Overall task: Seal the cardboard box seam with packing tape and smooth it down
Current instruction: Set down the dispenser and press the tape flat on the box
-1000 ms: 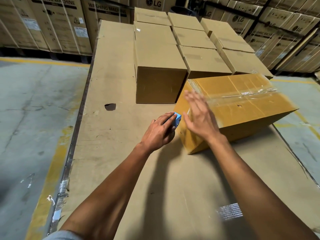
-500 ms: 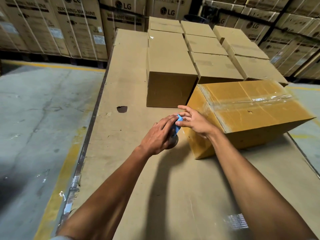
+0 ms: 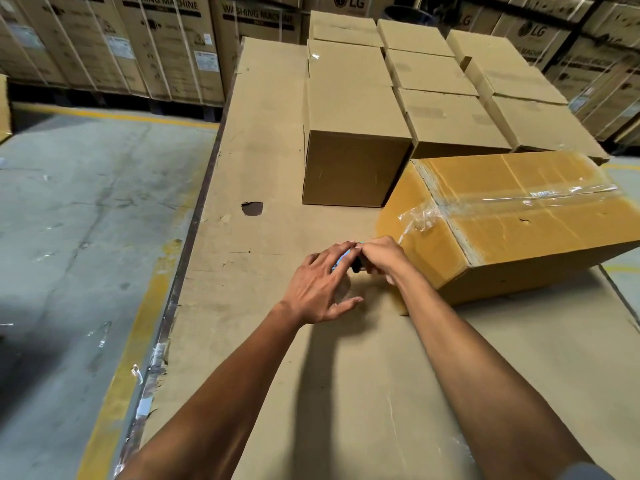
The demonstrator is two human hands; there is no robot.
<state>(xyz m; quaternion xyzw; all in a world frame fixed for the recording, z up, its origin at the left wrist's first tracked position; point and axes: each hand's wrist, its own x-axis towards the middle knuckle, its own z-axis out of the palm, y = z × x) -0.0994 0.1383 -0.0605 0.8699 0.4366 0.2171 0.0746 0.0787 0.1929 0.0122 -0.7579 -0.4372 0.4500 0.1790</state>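
Hands meet beside the taped box [image 3: 512, 216]: left hand [image 3: 320, 284] and right hand [image 3: 382, 254] pinch a blue-edged tape tool [image 3: 343, 259]; plain cartons [image 3: 353, 133] crowd the counter [image 3: 270, 140] behind.

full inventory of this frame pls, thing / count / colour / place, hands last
Taped box: 1, yellow-brown, right of centre on the cardboard-covered surface, clear tape along its top seam, a loose crinkled tape end on its near-left end.
Plain boxes: at least 7, brown, packed in rows behind the taped box.
Cardboard sheet: tan, covers the work surface; a dark hole left of centre.
Washing machine cartons: several, brown, along the back wall.
Floor: grey concrete with yellow lines, left.
Tape dispenser: 1, blue, mostly hidden between the hands.
Left hand: on the dispenser.
Right hand: meeting the left at the dispenser.
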